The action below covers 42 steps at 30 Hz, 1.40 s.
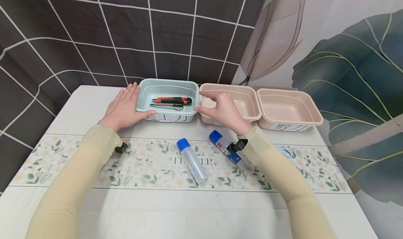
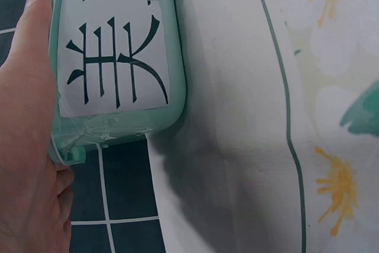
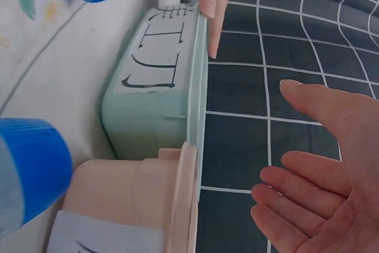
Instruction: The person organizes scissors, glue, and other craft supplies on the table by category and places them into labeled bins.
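My left hand (image 1: 124, 105) lies along the left side of a light blue plastic basket (image 1: 145, 96), its thumb at the front rim. Inside that basket are a red-and-black utility knife (image 1: 174, 100) and a grey utility knife (image 1: 167, 107). Fingers apart and relaxed, my right hand (image 1: 224, 109) hovers above the left pink basket (image 1: 242, 92), its fingertips near the blue basket's right rim. The right wrist view shows its palm (image 3: 349, 205) with nothing in it. A paper label (image 2: 112, 63) with black characters is taped on the blue basket's front.
Another pink basket (image 1: 289, 106) stands at the right end of the row. Two clear tubes with blue caps, one plain (image 1: 192, 161) and one labelled (image 1: 224, 146), lie on the flowered table strip. A light blue object (image 1: 284, 151) shows partly behind my right sleeve.
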Each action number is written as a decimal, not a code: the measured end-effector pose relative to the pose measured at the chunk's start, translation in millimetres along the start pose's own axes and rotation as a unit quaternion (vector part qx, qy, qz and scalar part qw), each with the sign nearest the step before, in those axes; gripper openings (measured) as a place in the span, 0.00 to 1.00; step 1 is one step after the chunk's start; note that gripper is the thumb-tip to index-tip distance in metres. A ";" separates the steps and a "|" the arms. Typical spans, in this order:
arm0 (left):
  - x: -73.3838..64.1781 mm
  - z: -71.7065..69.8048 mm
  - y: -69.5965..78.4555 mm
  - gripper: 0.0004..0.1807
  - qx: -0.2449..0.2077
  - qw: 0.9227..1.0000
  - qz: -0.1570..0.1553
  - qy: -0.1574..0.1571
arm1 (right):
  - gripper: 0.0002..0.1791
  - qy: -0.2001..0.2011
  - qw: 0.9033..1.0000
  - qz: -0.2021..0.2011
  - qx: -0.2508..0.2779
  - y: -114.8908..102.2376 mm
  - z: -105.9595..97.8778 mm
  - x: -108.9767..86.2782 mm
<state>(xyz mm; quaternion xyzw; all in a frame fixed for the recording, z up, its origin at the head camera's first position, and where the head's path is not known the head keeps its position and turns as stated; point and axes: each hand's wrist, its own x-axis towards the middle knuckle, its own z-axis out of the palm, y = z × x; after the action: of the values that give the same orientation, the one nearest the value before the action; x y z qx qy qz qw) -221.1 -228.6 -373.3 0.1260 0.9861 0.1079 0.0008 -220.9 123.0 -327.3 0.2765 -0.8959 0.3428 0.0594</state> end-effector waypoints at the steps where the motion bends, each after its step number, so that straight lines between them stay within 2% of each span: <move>1: -0.1 -0.1 0.1 0.67 0.000 1.000 0.000 0.000 | 0.32 0.000 1.000 0.000 -0.001 0.5 -0.6 -2.6; 14: 0.9 3.4 -2.2 0.67 -0.007 1.000 0.002 0.006 | 0.33 0.015 1.000 0.007 -0.005 4.0 -14.9 -33.1; 24: 0.7 3.2 -2.0 0.67 -0.006 1.000 0.002 0.002 | 0.33 0.012 1.000 0.008 0.011 9.2 -25.7 -51.1; 33: 1.0 1.6 -1.6 0.67 -0.005 1.000 0.002 -0.001 | 0.35 0.005 0.999 0.042 0.003 17.6 -31.3 -65.6; 42: 0.3 3.0 -1.9 0.67 -0.004 1.000 0.003 0.002 | 0.33 0.005 0.998 0.056 -0.001 30.0 -30.2 -80.6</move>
<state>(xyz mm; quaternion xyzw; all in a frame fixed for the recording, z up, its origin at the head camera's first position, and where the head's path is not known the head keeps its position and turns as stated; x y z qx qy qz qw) -221.8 -229.6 -376.6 0.1283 0.9854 0.1117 -0.0008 -171.9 197.5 -345.7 0.2240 -0.9099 0.3463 0.0448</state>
